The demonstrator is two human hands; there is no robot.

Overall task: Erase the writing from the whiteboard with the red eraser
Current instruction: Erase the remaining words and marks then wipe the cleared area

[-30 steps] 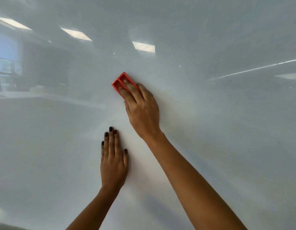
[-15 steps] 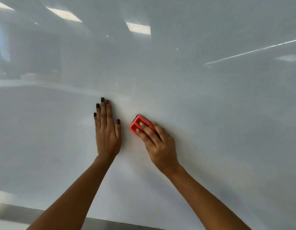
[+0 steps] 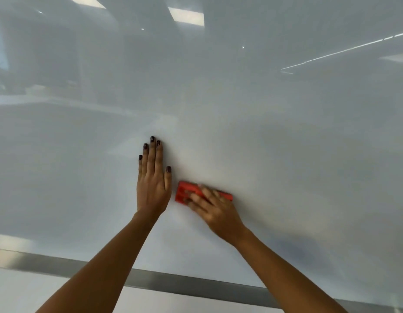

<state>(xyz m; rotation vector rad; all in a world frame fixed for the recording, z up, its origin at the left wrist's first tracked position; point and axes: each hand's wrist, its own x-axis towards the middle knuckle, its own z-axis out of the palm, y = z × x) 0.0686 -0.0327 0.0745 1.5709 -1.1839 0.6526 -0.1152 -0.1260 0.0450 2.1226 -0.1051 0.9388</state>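
Low on the whiteboard point(image 3: 286, 154), the right hand point(image 3: 215, 211) presses its grip down on the red eraser point(image 3: 184, 193), long axis running nine-to-three, just beside the flat, spread left hand point(image 3: 153, 184) at nine o'clock.

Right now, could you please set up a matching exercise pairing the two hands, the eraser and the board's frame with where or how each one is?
Column one:
1. left hand
2. right hand
3. red eraser
4. metal frame

Column two:
A. runs along the bottom edge of the whiteboard
B. lies flat and open on the board, fingers pointing up
C. pressed on the board under the fingers
D. presses down on the eraser, blurred

Pairs: 1-B, 2-D, 3-C, 4-A
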